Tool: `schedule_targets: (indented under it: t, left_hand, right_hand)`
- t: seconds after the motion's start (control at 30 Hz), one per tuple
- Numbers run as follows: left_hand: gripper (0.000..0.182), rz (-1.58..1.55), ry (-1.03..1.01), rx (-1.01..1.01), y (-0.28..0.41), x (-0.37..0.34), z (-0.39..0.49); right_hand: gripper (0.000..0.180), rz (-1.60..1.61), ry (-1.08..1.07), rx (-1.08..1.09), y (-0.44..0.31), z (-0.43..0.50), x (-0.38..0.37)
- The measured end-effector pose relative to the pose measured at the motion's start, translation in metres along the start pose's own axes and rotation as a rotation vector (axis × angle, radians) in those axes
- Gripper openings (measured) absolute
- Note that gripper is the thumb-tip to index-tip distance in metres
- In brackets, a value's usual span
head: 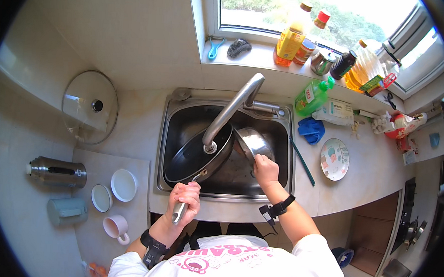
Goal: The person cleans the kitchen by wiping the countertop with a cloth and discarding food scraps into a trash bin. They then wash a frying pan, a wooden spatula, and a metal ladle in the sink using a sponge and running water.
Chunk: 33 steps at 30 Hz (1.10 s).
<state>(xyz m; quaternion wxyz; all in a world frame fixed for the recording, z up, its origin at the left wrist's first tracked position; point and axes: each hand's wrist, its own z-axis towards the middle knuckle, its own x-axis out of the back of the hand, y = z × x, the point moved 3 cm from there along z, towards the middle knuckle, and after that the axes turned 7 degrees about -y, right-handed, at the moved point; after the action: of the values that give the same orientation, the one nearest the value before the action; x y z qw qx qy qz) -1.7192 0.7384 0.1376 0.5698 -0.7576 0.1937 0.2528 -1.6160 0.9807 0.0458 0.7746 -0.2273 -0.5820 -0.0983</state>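
My left hand (184, 201) is wrapped around the metal handle of a dark frying pan (190, 160), which lies tilted in the left part of a stainless steel sink (218, 196). At the right, my right hand (266, 169) grips the rim of a shiny metal bowl (255, 141), tipped on its side against the sink's back right. The curved faucet (233, 107) reaches over the pan, its spout end in front of the pan's inside. Whether water is running cannot be made out. Part of the bowl is hidden behind the pan and my fingers.
Right of the sink lie a green stick (302, 161), a blue cloth (311, 130), a patterned plate (334, 159) and a green soap bottle (311, 97). Leftward are a glass lid (84, 111), white bowls (124, 185), a pink mug (116, 226) and a steel thermos (58, 171). Bottles (290, 41) line the windowsill.
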Motion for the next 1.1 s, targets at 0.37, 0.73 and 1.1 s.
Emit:
schedule_targets:
  t: [0.37,0.73,1.1]
  left_hand:
    - [0.01,0.053,0.122,0.086,0.015,0.01,-0.014]
    - [0.01,1.144,0.675,0.044,0.009,0.019,-0.008]
    - [0.015,1.883,0.977,-0.046,0.005,0.01,-0.005]
  right_hand:
    - [0.007,-0.147,0.121,0.203,0.01,-0.046,0.084]
    - [0.018,1.341,1.033,-1.198,0.183,-0.175,0.065]
    - [0.015,1.293,1.249,-1.302,0.277,-0.172,0.064]
